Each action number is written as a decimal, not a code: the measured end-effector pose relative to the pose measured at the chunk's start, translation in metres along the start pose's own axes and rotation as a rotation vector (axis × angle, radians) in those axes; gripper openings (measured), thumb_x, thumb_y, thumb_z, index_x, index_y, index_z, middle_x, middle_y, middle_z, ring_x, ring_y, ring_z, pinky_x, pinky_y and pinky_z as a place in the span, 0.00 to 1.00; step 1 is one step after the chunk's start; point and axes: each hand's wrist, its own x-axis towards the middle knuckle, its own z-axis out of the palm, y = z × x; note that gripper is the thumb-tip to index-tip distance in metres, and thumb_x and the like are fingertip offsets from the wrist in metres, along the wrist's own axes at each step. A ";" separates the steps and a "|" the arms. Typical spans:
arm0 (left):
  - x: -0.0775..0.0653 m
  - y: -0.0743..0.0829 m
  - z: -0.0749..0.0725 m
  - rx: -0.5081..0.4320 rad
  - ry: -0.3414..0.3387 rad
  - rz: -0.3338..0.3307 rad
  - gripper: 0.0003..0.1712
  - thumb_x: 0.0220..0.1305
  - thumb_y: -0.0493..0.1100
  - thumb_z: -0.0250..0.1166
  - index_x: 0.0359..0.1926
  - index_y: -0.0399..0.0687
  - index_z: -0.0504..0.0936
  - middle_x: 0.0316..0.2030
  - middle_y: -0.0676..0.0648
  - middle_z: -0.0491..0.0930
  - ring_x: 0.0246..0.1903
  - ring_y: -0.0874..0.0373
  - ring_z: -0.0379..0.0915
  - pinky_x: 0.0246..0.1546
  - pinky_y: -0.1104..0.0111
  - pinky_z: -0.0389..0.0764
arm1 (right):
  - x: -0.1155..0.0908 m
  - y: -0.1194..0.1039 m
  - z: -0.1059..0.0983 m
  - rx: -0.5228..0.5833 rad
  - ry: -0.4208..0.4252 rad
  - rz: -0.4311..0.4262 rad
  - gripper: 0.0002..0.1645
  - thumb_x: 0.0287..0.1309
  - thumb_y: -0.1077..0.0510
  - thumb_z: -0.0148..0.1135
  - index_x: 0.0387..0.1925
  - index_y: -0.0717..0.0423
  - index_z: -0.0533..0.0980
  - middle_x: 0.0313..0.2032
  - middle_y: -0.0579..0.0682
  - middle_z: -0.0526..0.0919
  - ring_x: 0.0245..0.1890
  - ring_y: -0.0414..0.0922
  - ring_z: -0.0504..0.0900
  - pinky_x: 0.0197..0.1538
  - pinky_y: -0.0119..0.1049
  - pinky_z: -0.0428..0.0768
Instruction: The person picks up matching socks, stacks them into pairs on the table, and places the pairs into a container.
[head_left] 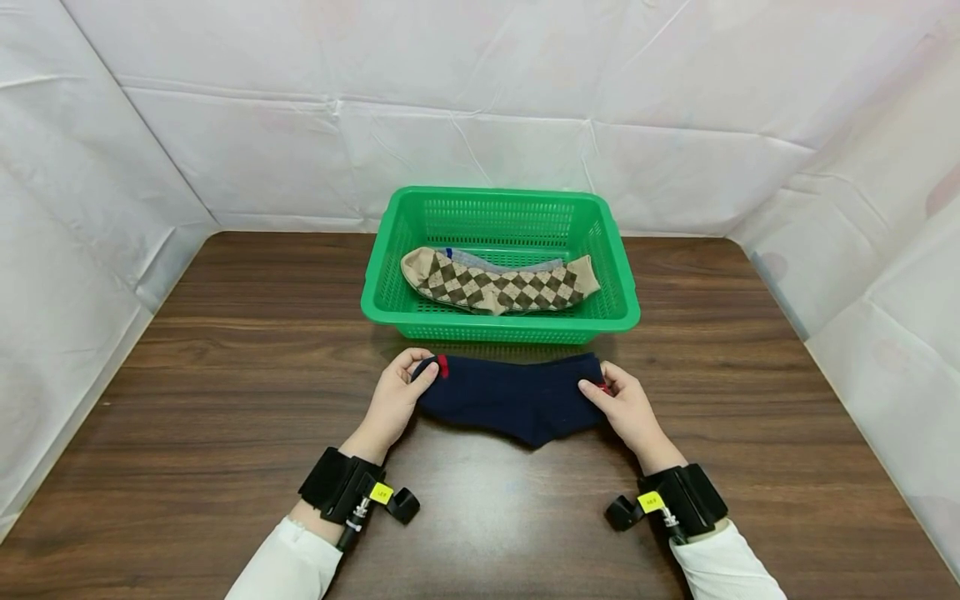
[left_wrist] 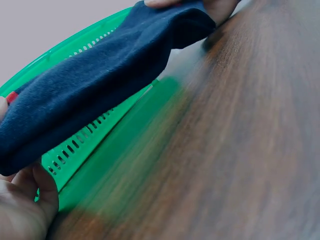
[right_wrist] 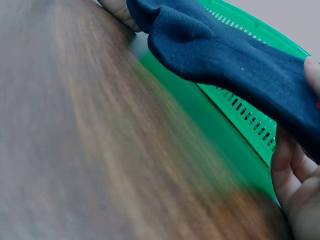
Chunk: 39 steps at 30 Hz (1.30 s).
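Note:
A navy sock (head_left: 510,396) with red marks at both ends is stretched sideways between my two hands, in front of the basket. My left hand (head_left: 395,396) pinches its left end between thumb and fingers. At the other end my right hand (head_left: 628,410) pinches the sock, thumb on top. Both wrist views show the sock (left_wrist: 95,75) held above the tabletop, its underside sagging a little. Inside the green basket (head_left: 501,327) lies an argyle sock (head_left: 498,283) in beige and brown, with a grey sock (head_left: 480,261) partly hidden behind it.
The basket stands at the back of the dark wooden table (head_left: 247,375), close to the white sheeting (head_left: 465,158). Similar sheeting walls in the left and right sides. A strap with a small camera (head_left: 403,505) sits on each wrist.

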 end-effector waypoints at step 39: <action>-0.009 0.013 0.005 -0.599 -0.074 -0.182 0.10 0.74 0.35 0.41 0.49 0.51 0.66 0.43 0.56 0.78 0.42 0.64 0.76 0.43 0.68 0.76 | 0.000 -0.006 0.003 0.469 -0.047 0.100 0.18 0.71 0.55 0.47 0.22 0.50 0.65 0.19 0.40 0.70 0.20 0.34 0.74 0.26 0.26 0.73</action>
